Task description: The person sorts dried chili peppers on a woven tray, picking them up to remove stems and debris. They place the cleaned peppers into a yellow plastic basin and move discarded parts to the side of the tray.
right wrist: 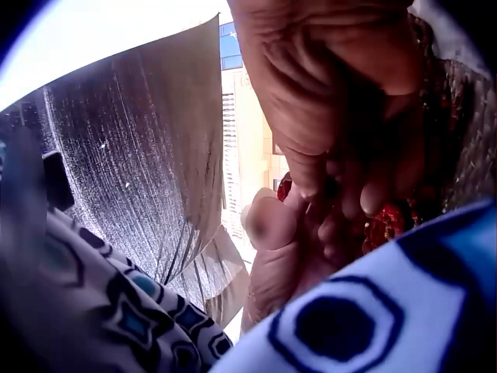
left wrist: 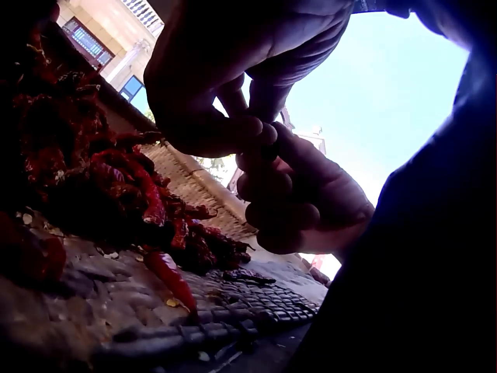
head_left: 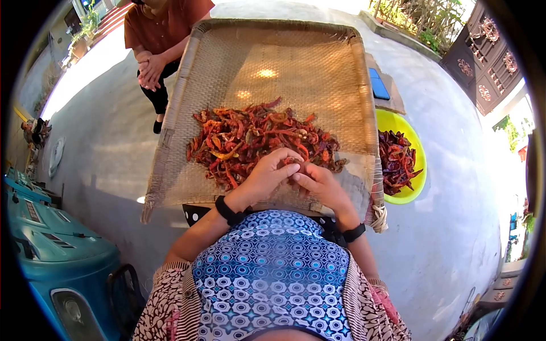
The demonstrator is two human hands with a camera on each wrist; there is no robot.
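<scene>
A heap of dried red chilies [head_left: 250,142] lies on a wide woven bamboo tray [head_left: 318,74] resting across my lap. My two hands meet at the heap's near edge. The left hand [head_left: 282,166] and the right hand [head_left: 305,179] have curled fingers and together pinch one dried chili [head_left: 293,163]. In the left wrist view the left hand's fingertips [left wrist: 252,136] touch the right hand [left wrist: 307,198] just above the mat. In the right wrist view a glossy red chili piece [right wrist: 384,221] shows under the right hand's fingers [right wrist: 326,116].
A yellow bowl [head_left: 414,193] holding darker chilies sits on the ground at the tray's right. Beyond the tray's far left corner another person [head_left: 159,34] stands with hands clasped. Teal machines [head_left: 51,244] stand at my left. Pale concrete ground surrounds everything.
</scene>
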